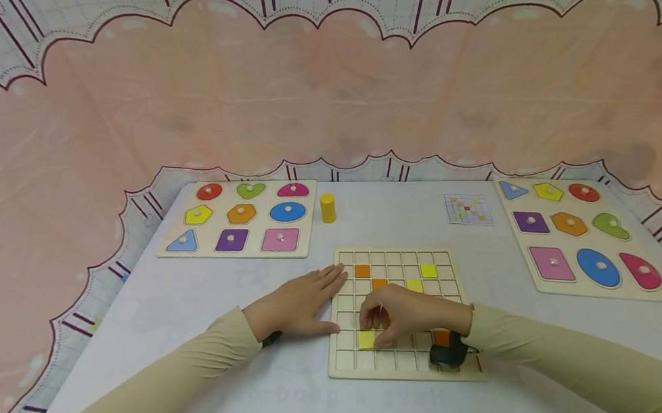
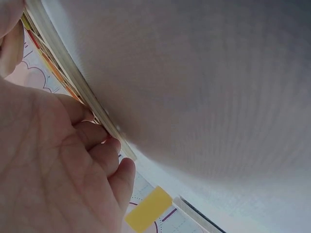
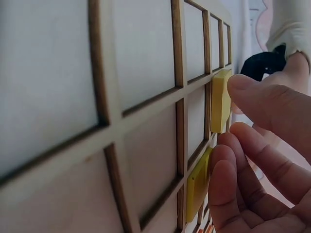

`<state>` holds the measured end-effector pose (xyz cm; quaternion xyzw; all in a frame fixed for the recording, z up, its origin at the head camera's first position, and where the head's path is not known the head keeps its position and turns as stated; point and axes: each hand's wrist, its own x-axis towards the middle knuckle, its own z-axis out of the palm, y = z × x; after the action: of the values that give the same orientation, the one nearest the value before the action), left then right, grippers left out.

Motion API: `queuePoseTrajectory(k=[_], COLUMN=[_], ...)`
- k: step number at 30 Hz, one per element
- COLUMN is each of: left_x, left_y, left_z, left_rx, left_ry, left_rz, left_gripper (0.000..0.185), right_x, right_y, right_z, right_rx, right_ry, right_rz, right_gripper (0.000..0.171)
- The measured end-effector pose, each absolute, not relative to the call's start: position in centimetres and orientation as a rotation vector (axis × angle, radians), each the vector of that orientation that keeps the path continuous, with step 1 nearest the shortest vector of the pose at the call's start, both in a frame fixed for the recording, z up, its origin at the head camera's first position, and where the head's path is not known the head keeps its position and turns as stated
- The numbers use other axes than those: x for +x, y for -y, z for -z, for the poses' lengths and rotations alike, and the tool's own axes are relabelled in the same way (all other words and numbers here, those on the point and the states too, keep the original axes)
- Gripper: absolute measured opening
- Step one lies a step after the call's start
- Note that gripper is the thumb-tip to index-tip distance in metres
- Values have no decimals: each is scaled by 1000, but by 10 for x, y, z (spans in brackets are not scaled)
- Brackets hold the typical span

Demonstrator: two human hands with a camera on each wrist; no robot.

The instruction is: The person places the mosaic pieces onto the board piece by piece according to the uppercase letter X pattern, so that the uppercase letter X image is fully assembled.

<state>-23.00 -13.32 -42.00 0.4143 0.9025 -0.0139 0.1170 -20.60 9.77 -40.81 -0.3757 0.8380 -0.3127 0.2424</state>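
A wooden grid board point(image 1: 406, 361) lies on the table with orange and yellow square tiles in some of its cells. My left hand point(image 1: 299, 303) rests along the board's left edge, fingers extended, fingertips at the rim. Over the lower left part of the board, my right hand point(image 1: 410, 311) has its thumb and index finger at a yellow tile point(image 3: 221, 102), which sits in a cell. A second yellow tile point(image 3: 198, 184) lies diagonally beside it, close under the curled fingers. Farther up are an orange tile point(image 1: 362, 271) and another yellow tile point(image 1: 428, 271). The right hand hides some middle cells.
A yellow cylinder point(image 1: 328, 208) stands behind the board, beside a shape puzzle point(image 1: 262, 252) at the back left. Toward the right are a printed pattern card point(image 1: 469, 209) and another shape puzzle point(image 1: 580, 243). A patterned cloth point(image 1: 319, 99) hangs behind the table.
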Motion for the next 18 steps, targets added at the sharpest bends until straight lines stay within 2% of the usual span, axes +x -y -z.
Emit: queuePoseTrajectory(k=[18], left_x=[-229], left_y=[132], left_z=[418], left_rx=[1207], left_ry=[-2643], left_rz=[47], left_gripper=[90], right_x=[-207], right_y=[-93], right_z=[409], right_rx=[-1099], right_ry=[-2325], right_rz=[788], right_gripper=[16])
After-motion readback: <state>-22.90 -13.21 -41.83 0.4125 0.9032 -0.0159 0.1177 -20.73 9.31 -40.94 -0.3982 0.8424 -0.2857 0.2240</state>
